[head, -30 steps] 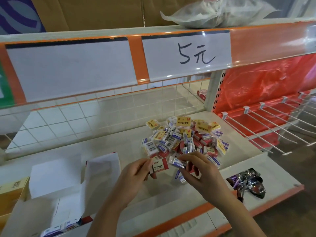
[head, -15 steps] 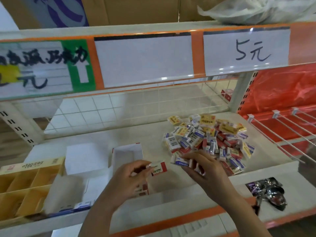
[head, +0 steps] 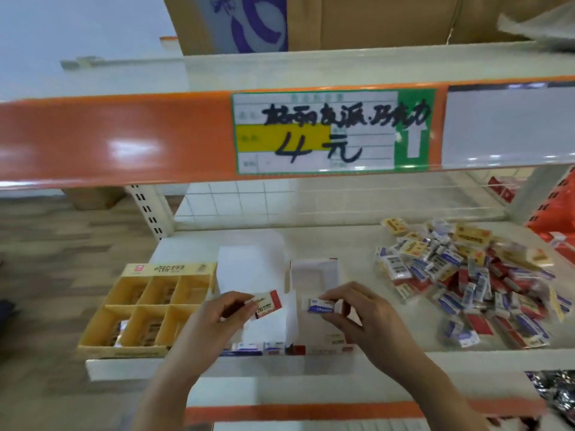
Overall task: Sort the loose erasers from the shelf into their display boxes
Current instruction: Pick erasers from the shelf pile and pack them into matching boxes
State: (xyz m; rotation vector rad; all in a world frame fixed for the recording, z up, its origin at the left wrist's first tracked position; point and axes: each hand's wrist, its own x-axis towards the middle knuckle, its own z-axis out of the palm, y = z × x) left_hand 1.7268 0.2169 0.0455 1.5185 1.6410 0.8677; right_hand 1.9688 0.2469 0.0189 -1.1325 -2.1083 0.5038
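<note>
My left hand (head: 211,318) pinches a white eraser with a red end (head: 267,303) over a white display box with an open flap (head: 249,269). My right hand (head: 364,318) pinches a white and blue eraser (head: 321,305) over a second white box with red trim (head: 314,272). A row of blue-banded erasers (head: 258,348) shows at the front of the left box. To the right on the shelf lies a pile of loose erasers (head: 466,281) in yellow, blue and red wrappers. A yellow divided display box (head: 146,306) stands to the left.
The shelf above (head: 186,132) has an orange front strip and a price tag reading 4. A wire grid (head: 311,200) backs the shelf. A crumpled foil wrapper (head: 557,390) lies on the lower ledge at right. Red packaging (head: 560,213) sits far right.
The view has swung left. Both hands have moved left from the pile to above the white boxes. My right hand now holds a blue eraser it picked from the pile.
</note>
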